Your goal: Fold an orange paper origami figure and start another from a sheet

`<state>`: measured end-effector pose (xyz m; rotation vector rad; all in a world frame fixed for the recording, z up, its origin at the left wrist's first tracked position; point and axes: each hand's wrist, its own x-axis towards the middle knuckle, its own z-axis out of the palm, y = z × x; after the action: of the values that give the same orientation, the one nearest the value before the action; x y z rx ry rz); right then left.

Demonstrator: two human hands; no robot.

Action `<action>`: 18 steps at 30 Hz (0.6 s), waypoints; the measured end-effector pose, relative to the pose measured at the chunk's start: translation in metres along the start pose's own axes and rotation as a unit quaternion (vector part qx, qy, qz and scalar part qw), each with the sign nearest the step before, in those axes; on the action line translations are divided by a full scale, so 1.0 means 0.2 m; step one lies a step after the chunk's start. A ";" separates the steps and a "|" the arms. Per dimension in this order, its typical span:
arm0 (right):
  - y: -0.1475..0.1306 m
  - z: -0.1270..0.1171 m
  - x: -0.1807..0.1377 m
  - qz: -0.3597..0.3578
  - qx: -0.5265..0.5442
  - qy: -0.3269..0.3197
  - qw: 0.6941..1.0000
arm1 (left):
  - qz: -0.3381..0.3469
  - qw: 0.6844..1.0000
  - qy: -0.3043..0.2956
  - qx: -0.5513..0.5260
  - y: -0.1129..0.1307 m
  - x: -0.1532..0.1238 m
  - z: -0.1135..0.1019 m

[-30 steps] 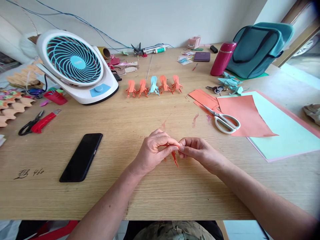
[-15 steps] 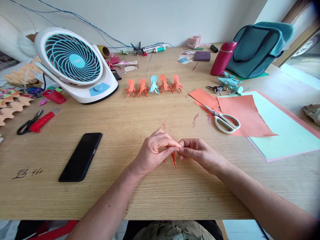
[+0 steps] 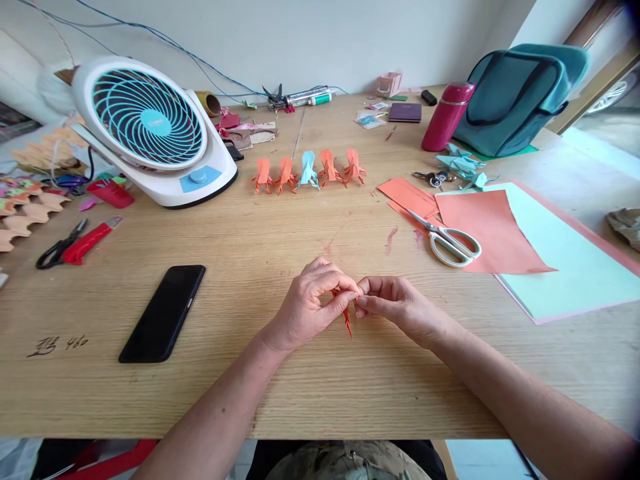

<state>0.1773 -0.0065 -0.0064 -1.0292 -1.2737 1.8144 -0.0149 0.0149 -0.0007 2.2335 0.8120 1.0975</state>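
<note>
Between my two hands is a small orange folded-paper figure (image 3: pixel 347 323), mostly hidden by fingers, with thin twisted strips hanging down. My left hand (image 3: pixel 317 297) pinches it between thumb and fingers. From the other side, my right hand (image 3: pixel 393 303) pinches at the same spot, its fingertips meeting those of the left. Farther back stands a row of several folded-paper figures, orange ones with a light-blue figure (image 3: pixel 307 169) in the middle. To the right, white-handled scissors (image 3: pixel 453 245) lie across orange paper (image 3: pixel 493 227).
A fan (image 3: pixel 155 127) stands at the back left. A black phone (image 3: pixel 163 313) lies left of my hands, with a red-handled cutter (image 3: pixel 90 242) beyond. Pale green sheets (image 3: pixel 570 267) spread on the right. A pink bottle (image 3: pixel 447 117) and a teal bag (image 3: pixel 510 100) are at the back right.
My left fingers have shifted slightly, showing a little more of the orange paper under them. Both hands stay in the same place, still pinching.
</note>
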 end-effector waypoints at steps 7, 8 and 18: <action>0.00 0.00 0.00 -0.011 -0.016 0.009 1.000 | -0.003 1.000 -0.015 0.013 0.00 0.00 -0.01; 0.00 0.00 0.00 -0.011 -0.014 0.009 1.000 | -0.005 1.000 -0.014 0.015 0.00 0.00 -0.01; 0.00 -0.01 0.00 -0.008 0.000 0.030 1.000 | -0.028 0.999 0.015 -0.033 0.00 0.01 -0.02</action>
<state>0.1793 -0.0064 -0.0071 -1.0622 -1.2431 1.7578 -0.0178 0.0168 0.0018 2.1319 0.8335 1.1173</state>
